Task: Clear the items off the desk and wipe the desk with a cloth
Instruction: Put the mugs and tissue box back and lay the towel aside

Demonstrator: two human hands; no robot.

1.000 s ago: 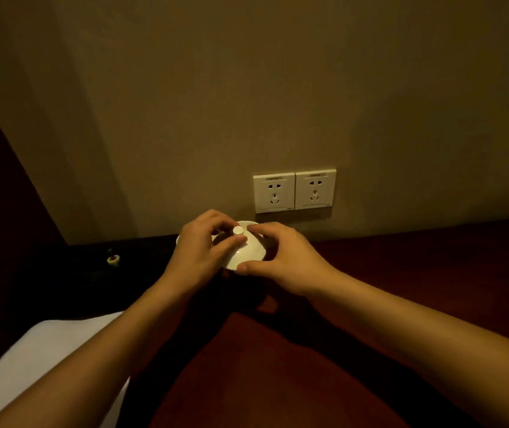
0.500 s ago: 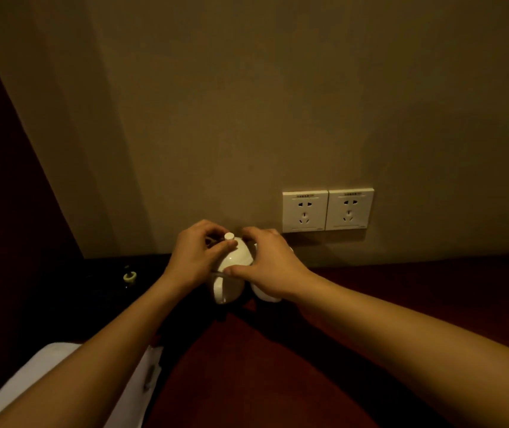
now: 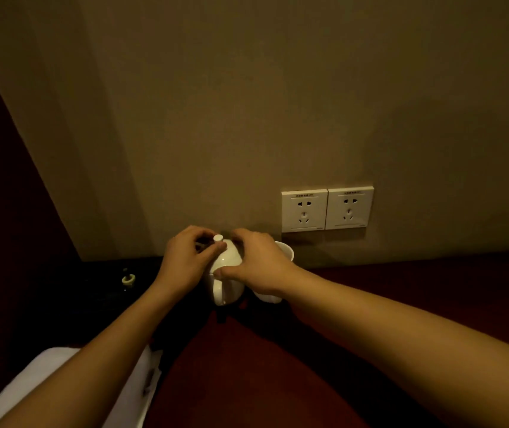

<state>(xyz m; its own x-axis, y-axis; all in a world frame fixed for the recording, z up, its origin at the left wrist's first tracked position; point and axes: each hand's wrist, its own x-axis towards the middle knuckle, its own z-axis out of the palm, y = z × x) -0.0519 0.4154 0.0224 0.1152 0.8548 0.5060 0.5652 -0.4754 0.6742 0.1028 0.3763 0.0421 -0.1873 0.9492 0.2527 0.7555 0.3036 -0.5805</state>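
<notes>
1. White glazed ceramic is what both hands work on: a lidded cup (image 3: pixel 227 284) stands at the back of the dark red-brown desk (image 3: pixel 278 381), close to the wall, its loop handle turned toward the viewer.
2. Left hand (image 3: pixel 185 262) has its fingers curled narrow, thumb and forefinger pinching at the small round knob of the domed lid (image 3: pixel 225 257).
3. Right hand (image 3: pixel 256 267) arches over the lid from the other side, thumb pressed on its rim and fingers bent around its far edge.
4. A second white cup (image 3: pixel 282 251), with no lid, stands just beside the first, partly hidden behind the right hand.
5. Risk, as I judge it: the glaze looks smooth and slick, and the knob is tiny, so a lift by the lid alone could leave the cup behind or let the lid slide off and chip.
6. Crowding is another hazard: a sideways pull with the right hand could knock the neighbouring cup over or against the wall.
7. Matte plaster rises behind, carrying two flat white plastic sockets (image 3: pixel 327 210).
8. Soft white cloth (image 3: pixel 46 387) lies at the lower left under the left forearm; a small pale ring-shaped object (image 3: pixel 128 279) sits on the black surface farther left, too dim to identify.
</notes>
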